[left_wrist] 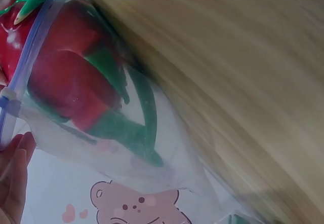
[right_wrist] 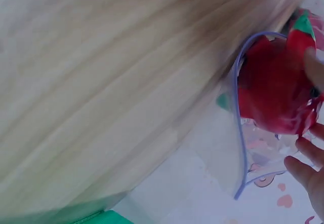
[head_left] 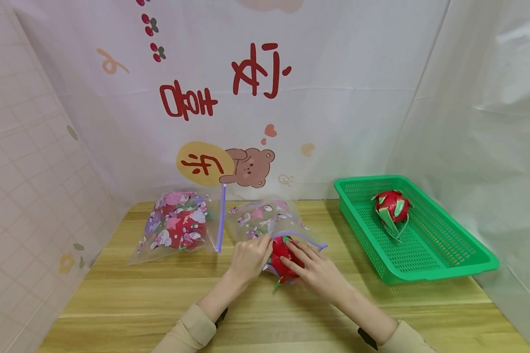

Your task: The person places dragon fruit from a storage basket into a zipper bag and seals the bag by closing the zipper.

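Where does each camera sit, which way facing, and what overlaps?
Head: on the head, facing forward and down at table, zip bag and red fruit; left hand and right hand show.
Left wrist: on that wrist, facing fruit through bag; fingers at left edge.
Right wrist: on that wrist, facing fruit at bag mouth; fingers at right edge.
Shared: both wrist views show fruit, bag, wall hearts.

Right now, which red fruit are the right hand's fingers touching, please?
The middle fruit, at an open bag; the left fruit, bagged, and the right fruit, in the basket, are untouched.
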`<state>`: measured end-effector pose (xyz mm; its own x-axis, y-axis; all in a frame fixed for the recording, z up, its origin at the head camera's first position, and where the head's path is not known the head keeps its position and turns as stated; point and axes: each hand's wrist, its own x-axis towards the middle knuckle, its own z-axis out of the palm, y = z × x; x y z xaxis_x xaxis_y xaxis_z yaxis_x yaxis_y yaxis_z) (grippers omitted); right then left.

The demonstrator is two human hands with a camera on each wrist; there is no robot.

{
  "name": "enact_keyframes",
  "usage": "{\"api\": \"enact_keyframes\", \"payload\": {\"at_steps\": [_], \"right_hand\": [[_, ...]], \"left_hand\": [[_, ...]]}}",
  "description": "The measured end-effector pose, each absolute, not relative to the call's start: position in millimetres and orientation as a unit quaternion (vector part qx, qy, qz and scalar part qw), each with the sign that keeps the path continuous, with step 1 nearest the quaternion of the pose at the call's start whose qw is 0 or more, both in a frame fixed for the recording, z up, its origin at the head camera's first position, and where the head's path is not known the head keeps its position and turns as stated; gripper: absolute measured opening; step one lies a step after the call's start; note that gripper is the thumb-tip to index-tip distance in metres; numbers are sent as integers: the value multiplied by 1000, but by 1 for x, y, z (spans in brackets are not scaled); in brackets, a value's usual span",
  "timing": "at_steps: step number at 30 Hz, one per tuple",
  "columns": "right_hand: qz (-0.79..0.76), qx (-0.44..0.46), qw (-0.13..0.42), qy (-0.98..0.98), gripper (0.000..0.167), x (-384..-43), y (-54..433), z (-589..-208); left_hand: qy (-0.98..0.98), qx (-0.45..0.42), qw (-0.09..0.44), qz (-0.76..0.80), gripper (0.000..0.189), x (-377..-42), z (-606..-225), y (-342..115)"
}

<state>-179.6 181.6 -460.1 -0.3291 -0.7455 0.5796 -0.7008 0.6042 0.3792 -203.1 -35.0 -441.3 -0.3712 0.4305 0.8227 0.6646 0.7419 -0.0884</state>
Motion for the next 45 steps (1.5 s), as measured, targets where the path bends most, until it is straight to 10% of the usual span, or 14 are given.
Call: {"api": "enact_keyframes", "payload": {"at_steps": [19, 26, 45], "right_hand": [[-17, 416, 371, -830, 30, -184, 180, -472], [-66, 418, 384, -820, 62, -185, 167, -474], [-117, 353, 397, -839, 49, -206, 172, -477]], "left_hand": [[-869, -312, 374, -92, 8, -173, -461, -53], [-863, -317, 382, -96, 8, -175, -457, -53], [-853, -312, 405, -104, 13, -181, -445, -48]]}}
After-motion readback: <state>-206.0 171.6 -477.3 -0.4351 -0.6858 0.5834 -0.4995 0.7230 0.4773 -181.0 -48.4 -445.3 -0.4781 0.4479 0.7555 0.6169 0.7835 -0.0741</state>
